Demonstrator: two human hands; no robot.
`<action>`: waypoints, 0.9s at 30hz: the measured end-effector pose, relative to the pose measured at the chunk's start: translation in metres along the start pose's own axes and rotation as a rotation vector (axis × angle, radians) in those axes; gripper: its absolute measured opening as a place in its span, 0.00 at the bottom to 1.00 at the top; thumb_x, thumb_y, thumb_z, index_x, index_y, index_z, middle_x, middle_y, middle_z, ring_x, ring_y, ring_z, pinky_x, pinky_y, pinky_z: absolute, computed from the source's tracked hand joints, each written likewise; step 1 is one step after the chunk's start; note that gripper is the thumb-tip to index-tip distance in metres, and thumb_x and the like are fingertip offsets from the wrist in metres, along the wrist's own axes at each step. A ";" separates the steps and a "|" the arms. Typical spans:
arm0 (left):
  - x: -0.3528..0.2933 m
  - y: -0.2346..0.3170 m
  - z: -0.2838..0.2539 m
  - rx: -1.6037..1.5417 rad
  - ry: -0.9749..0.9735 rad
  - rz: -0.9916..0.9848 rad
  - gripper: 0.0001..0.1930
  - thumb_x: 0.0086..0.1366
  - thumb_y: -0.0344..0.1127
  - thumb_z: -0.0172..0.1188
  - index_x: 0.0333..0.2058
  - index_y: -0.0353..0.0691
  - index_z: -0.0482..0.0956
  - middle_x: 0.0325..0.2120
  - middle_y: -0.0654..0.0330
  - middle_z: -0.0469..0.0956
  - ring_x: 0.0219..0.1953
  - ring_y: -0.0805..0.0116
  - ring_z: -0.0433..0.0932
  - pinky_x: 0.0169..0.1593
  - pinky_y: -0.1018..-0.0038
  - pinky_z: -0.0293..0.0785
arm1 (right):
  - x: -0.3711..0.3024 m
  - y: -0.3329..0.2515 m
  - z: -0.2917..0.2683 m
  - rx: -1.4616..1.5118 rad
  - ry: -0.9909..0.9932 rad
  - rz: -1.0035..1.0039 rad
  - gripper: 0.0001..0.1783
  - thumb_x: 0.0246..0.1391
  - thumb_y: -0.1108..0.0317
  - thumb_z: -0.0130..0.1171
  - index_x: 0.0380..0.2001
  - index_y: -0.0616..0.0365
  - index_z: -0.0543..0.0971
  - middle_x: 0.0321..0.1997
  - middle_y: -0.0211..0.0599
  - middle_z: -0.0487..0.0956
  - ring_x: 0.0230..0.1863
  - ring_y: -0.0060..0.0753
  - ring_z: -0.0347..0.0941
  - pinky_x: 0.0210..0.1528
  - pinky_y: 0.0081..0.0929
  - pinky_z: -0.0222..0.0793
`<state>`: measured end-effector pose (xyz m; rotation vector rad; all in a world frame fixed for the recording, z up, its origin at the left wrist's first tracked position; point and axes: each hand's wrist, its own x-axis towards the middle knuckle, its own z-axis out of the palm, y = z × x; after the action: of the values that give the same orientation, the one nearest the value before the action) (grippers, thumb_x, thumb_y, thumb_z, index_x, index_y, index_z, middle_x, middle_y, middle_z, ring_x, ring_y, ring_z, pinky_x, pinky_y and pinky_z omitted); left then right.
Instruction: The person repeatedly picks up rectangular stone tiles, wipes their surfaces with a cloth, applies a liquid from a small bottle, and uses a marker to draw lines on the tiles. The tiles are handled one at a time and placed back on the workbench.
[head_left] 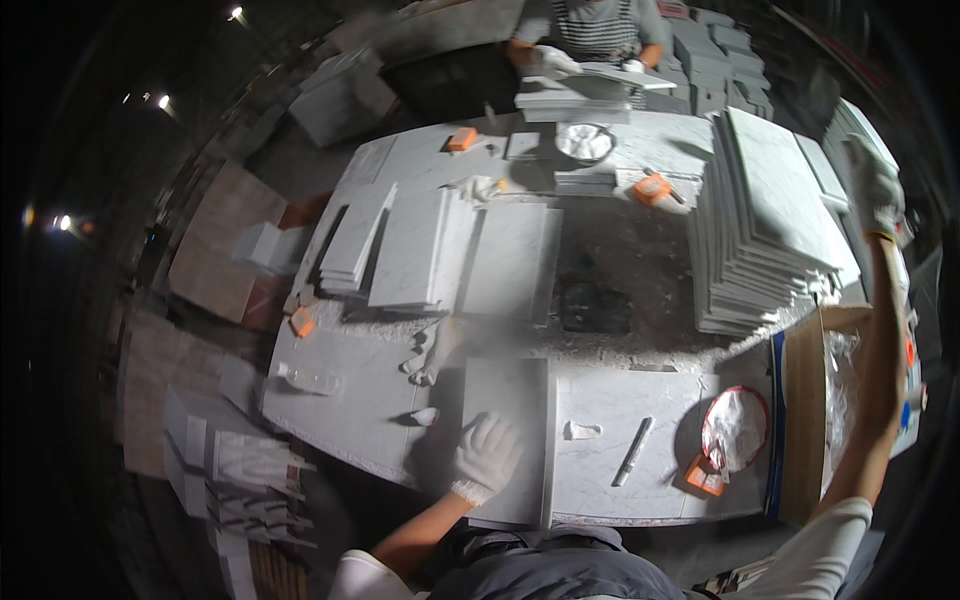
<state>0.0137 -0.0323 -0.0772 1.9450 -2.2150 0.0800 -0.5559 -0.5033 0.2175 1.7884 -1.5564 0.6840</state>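
My left hand [488, 455], in a white knit glove, lies flat with its fingers spread on a pale grey tile [508, 390] at the table's near edge. My right hand [874, 190], gloved too, reaches to the far right with its fingers stretched out beside some upright tiles [862, 128]. Whether it touches them cannot be made out. Right of the left hand's tile lie a marker-like stick [633, 452], a small white scrap [583, 430] and a red-rimmed bowl [735, 428] of white material. An orange block [705, 476] sits against the bowl.
A tall stack of marble-look tiles [775, 190] stands at the right, behind an open cardboard box [800, 400]. Leaning tiles [410, 245] fill the middle left, near a loose glove [433, 350] and a clear bottle [310, 380]. Across the table, a person [590, 40] handles a tile.
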 end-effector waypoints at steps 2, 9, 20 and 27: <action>-0.001 -0.004 0.005 0.107 0.049 -0.008 0.26 0.68 0.48 0.53 0.62 0.46 0.72 0.64 0.59 0.71 0.68 0.57 0.66 0.69 0.58 0.63 | 0.037 0.001 -0.029 0.098 0.102 -0.112 0.17 0.69 0.55 0.55 0.53 0.49 0.82 0.47 0.37 0.85 0.47 0.41 0.82 0.48 0.31 0.77; 0.014 0.005 -0.002 -0.066 0.307 0.099 0.15 0.61 0.38 0.62 0.45 0.39 0.81 0.48 0.55 0.79 0.57 0.54 0.75 0.60 0.57 0.73 | -0.067 -0.153 -0.144 1.225 -0.341 0.208 0.22 0.70 0.62 0.56 0.63 0.56 0.78 0.37 0.24 0.77 0.31 0.10 0.73 0.28 0.12 0.66; 0.011 0.025 -0.040 0.413 -0.393 0.590 0.32 0.76 0.59 0.32 0.70 0.50 0.61 0.72 0.61 0.59 0.74 0.61 0.55 0.75 0.58 0.45 | -0.428 -0.297 -0.176 1.515 -1.391 1.186 0.21 0.65 0.61 0.66 0.56 0.60 0.82 0.36 0.34 0.86 0.31 0.19 0.81 0.31 0.19 0.78; 0.118 -0.024 0.018 0.161 -0.145 0.399 0.36 0.74 0.56 0.42 0.74 0.44 0.57 0.76 0.51 0.52 0.78 0.52 0.49 0.79 0.52 0.39 | -0.469 -0.301 -0.186 1.557 -1.310 1.136 0.20 0.67 0.59 0.63 0.56 0.61 0.81 0.32 0.28 0.81 0.24 0.21 0.78 0.25 0.19 0.74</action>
<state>0.0212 -0.1542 -0.0757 1.5932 -2.7423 0.1830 -0.3242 -0.0385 -0.0578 2.3079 -3.7277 1.7820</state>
